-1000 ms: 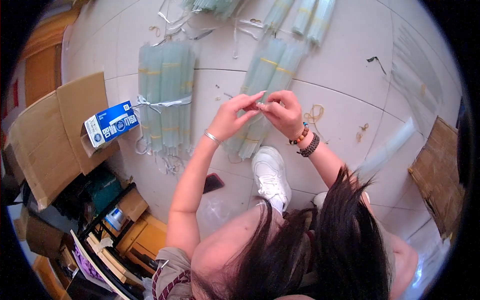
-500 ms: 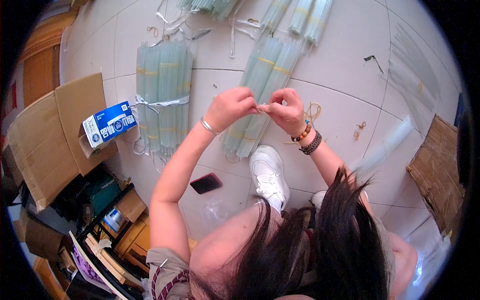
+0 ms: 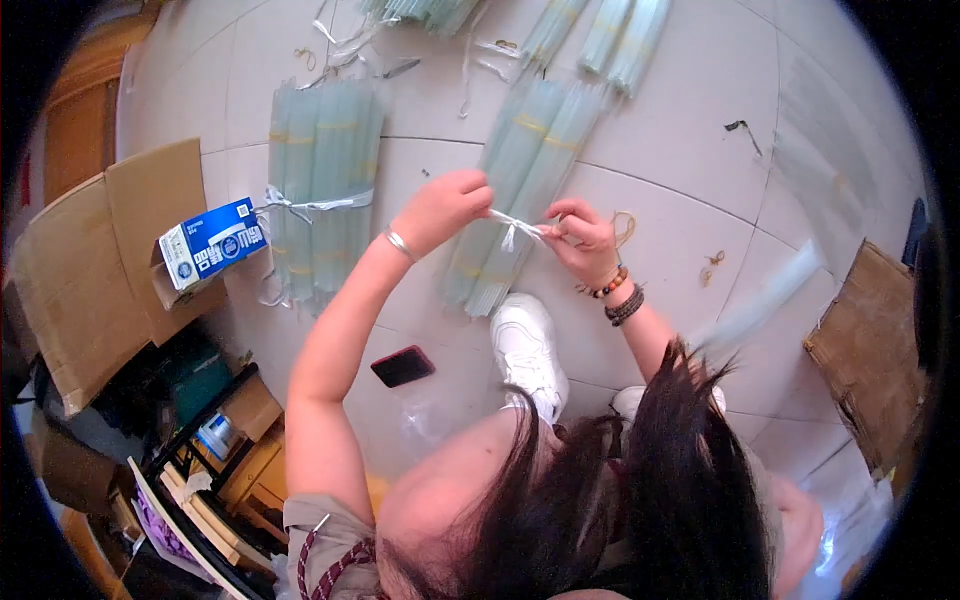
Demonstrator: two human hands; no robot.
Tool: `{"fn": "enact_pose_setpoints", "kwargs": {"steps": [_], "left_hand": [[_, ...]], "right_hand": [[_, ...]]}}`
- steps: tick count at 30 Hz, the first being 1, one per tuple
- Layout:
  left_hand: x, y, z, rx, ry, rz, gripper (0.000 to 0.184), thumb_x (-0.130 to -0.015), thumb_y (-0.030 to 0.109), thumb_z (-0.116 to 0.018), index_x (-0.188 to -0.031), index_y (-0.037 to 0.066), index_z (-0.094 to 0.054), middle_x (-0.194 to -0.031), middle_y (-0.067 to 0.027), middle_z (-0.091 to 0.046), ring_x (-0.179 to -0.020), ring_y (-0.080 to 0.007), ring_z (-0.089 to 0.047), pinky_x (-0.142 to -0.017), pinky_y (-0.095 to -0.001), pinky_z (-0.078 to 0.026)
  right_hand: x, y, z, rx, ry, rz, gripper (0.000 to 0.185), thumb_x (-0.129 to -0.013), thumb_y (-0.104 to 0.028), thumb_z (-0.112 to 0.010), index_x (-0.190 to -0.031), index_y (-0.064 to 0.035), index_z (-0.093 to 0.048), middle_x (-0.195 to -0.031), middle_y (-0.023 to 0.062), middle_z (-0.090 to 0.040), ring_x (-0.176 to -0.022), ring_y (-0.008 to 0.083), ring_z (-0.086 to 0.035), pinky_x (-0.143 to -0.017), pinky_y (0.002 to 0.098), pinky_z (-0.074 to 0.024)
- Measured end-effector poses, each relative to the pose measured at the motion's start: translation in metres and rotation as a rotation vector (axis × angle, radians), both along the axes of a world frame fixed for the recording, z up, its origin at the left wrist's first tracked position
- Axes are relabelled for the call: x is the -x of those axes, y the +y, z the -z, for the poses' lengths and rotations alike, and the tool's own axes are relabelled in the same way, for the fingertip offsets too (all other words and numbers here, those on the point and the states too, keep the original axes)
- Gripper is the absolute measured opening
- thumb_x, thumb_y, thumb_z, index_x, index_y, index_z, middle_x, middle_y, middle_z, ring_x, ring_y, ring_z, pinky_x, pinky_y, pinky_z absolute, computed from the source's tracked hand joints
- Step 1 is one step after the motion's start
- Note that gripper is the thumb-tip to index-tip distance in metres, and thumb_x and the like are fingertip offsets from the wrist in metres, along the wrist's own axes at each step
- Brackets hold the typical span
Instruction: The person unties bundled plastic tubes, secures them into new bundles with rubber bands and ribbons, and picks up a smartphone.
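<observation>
A white tie string point(image 3: 511, 226), knotted in its middle with short loops hanging, stretches between my two hands. My left hand point(image 3: 447, 207) is closed on one end, a silver bangle at its wrist. At the other end my right hand point(image 3: 583, 238) pinches the string between thumb and fingers; beaded bracelets circle that wrist. Beneath the string lie long, pale green translucent tubes point(image 3: 535, 150) in bundles with yellow bands. Left of them, another group of tubes point(image 3: 325, 160) is bound round the middle by a white string point(image 3: 335, 203) with a knot.
More tube bundles point(image 3: 625, 45) lie at the top. A blue-and-white box point(image 3: 215, 245) and an open cardboard box point(image 3: 85, 280) stand at left. A phone point(image 3: 403, 366) lies near my white shoe point(image 3: 525, 345). Cardboard point(image 3: 875, 350) leans at right; loose yellow bands point(image 3: 712, 267) lie on the tiles.
My hands have drawn apart, left hand to the left and right hand slightly right and down. The white string now shows stretched between them with its knot.
</observation>
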State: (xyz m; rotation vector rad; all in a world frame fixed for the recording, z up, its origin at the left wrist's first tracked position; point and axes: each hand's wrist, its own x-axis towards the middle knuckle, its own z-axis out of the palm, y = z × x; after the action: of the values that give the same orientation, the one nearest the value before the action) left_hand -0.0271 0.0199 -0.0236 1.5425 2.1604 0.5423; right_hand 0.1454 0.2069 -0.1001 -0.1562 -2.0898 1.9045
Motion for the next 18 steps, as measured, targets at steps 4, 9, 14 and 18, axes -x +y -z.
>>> {"fn": "enact_pose_setpoints", "kwargs": {"steps": [4, 9, 14, 18], "left_hand": [[-0.005, -0.011, -0.006, 0.043, -0.130, -0.142, 0.022, -0.083, 0.015, -0.072, -0.083, 0.004, -0.053, -0.084, -0.0094, -0.053, -0.077, -0.0301, -0.055, -0.065, -0.0392, -0.046], [-0.012, -0.028, 0.014, -0.044, -0.206, -0.390, 0.034, -0.077, 0.020, -0.081, -0.103, 0.007, -0.062, -0.106, -0.0092, -0.059, -0.100, -0.0269, -0.058, -0.087, -0.0359, -0.049], [-0.046, -0.033, 0.058, 0.031, -0.605, -0.858, 0.095, -0.064, 0.035, -0.090, -0.140, 0.004, -0.042, -0.132, -0.0167, -0.048, -0.118, -0.0286, -0.052, -0.103, -0.0386, -0.044], [-0.051, -0.027, 0.051, 0.077, -0.393, -0.902, 0.102, -0.061, 0.037, -0.091, -0.141, -0.003, -0.041, -0.132, -0.0172, -0.048, -0.122, -0.0299, -0.050, -0.105, -0.0392, -0.042]], "right_hand": [[-0.006, -0.003, -0.005, 0.025, -0.058, -0.012, 0.014, -0.076, -0.001, -0.077, -0.074, 0.0012, -0.064, -0.096, 0.0084, -0.066, -0.074, 0.0141, -0.065, -0.065, 0.0259, -0.0540], [-0.005, 0.004, -0.001, 0.090, -0.177, 0.043, 0.023, -0.082, -0.014, -0.077, -0.096, -0.0013, -0.065, -0.096, 0.0098, -0.065, -0.081, 0.0174, -0.066, -0.070, 0.0283, -0.0550], [0.007, -0.020, -0.022, 0.166, -0.555, 0.264, 0.054, -0.086, -0.041, -0.073, -0.113, 0.0033, -0.056, -0.096, 0.0142, -0.063, -0.084, 0.0236, -0.065, -0.076, 0.0341, -0.0547], [0.018, -0.036, -0.024, 0.024, -0.577, 0.206, 0.069, -0.085, -0.052, -0.070, -0.120, 0.0053, -0.054, -0.104, 0.0198, -0.063, -0.091, 0.0300, -0.065, -0.080, 0.0388, -0.0538]]}}
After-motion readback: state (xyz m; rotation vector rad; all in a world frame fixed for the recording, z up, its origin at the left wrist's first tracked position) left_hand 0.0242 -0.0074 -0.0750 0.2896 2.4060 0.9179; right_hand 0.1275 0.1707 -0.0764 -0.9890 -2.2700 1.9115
